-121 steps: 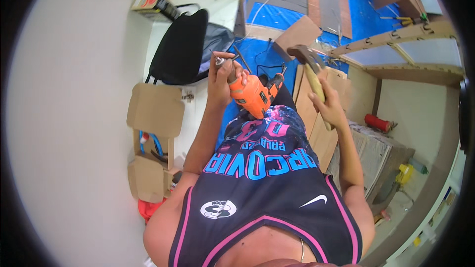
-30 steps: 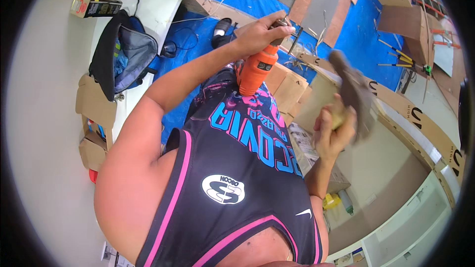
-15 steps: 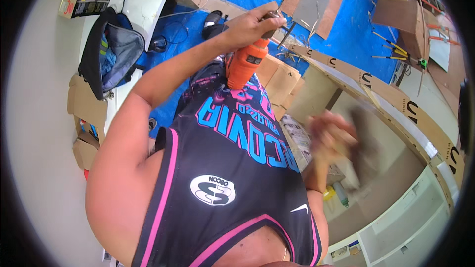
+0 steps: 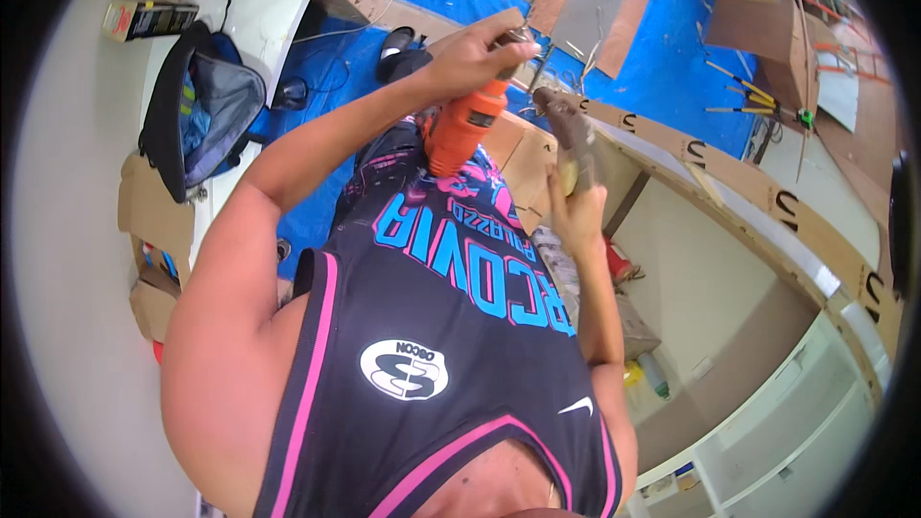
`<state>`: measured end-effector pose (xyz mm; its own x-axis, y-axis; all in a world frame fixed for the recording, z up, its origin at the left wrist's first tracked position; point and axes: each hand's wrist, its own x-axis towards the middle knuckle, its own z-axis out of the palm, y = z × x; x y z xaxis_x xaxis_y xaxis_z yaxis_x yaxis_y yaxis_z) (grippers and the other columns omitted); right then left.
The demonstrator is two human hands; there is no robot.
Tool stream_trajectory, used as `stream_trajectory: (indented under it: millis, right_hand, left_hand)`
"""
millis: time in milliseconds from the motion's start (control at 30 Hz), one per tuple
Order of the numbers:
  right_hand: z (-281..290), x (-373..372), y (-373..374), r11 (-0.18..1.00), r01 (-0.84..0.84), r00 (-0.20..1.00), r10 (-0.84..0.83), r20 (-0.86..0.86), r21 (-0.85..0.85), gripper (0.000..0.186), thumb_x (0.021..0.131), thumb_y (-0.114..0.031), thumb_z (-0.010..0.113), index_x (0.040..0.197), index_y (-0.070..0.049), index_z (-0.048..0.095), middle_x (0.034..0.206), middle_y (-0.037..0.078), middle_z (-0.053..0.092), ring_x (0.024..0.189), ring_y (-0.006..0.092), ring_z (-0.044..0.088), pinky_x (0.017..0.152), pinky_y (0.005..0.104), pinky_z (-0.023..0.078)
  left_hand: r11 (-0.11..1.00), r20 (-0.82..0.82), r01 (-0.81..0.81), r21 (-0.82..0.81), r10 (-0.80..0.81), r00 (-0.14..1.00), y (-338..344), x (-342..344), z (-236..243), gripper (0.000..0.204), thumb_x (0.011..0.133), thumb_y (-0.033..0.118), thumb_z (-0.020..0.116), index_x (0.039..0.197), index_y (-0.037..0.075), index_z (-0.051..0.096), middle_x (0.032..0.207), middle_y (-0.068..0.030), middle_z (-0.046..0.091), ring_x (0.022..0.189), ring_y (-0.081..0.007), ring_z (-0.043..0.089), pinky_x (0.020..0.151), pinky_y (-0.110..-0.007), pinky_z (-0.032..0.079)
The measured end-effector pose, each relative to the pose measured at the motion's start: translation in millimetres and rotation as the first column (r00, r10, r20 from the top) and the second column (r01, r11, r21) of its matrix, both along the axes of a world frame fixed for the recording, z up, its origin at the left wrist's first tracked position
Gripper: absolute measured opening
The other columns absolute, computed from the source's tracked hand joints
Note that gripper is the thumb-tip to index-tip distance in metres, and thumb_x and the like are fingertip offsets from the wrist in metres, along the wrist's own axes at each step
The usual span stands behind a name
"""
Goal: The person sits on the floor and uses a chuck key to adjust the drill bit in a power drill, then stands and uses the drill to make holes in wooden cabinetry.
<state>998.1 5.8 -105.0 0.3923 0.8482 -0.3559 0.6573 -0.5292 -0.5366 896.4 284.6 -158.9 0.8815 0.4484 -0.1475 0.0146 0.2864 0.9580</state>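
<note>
My left hand [image 4: 480, 58] is closed around the front end of an orange power drill [image 4: 465, 125], whose rear rests against my printed black clothing at my lap. A thin dark rod [image 4: 540, 67] sticks out beside that hand. My right hand [image 4: 580, 211] is closed on the pale handle of a hammer [image 4: 573, 134]. The hammer's head, blurred, is raised just right of the drill's front end, close to the rod; I cannot tell whether it touches anything.
A black open bag [image 4: 203, 115] and a cardboard box [image 4: 144, 201] lie on the left. Blue sheeting [image 4: 652, 96] covers the floor, with boards beyond. A long cardboard-edged frame [image 4: 739, 192] runs along the right, near yellow-handled tools [image 4: 753, 86] and a red cylinder [image 4: 619, 259].
The hammer has swung up and leftward from low on the right to beside the drill's front end. My left hand still grips the drill. The view has shifted slightly.
</note>
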Motion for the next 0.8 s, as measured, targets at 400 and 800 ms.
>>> stream_trajectory:
  millis: [400, 800]
  right_hand:
    - [9.6, -16.8, 17.0, 0.956, 0.199, 0.972, -0.164, -0.17, 0.217, 0.021, 0.094, -0.017, 0.069, 0.108, -0.002, 0.067, 0.086, 0.018, 0.066, 0.064, 0.0282, 0.062, 0.061, 0.0415, 0.051]
    - [-47.3, 6.0, 15.8, 0.973, -0.023, 0.983, -0.021, 0.185, 0.229, 0.034, 0.102, -0.032, 0.062, 0.103, 0.002, 0.06, 0.069, 0.006, 0.061, 0.056, 0.0122, 0.059, 0.045, 0.0289, 0.043]
  left_hand:
    - [1.0, -0.008, 0.015, 0.005, -0.015, 1.0, 15.1, -4.8, -25.6, 0.028, 0.098, 0.032, 0.069, 0.094, 0.007, 0.057, 0.079, 0.0032, 0.05, 0.073, -0.0051, 0.047, 0.063, -0.025, 0.042]
    - [0.999, -0.01, 0.03, -0.044, -0.031, 0.999, 41.1, 3.0, -21.7, 0.026, 0.102, 0.03, 0.065, 0.112, 0.006, 0.064, 0.08, 0.0075, 0.048, 0.07, -0.0032, 0.043, 0.061, -0.022, 0.039]
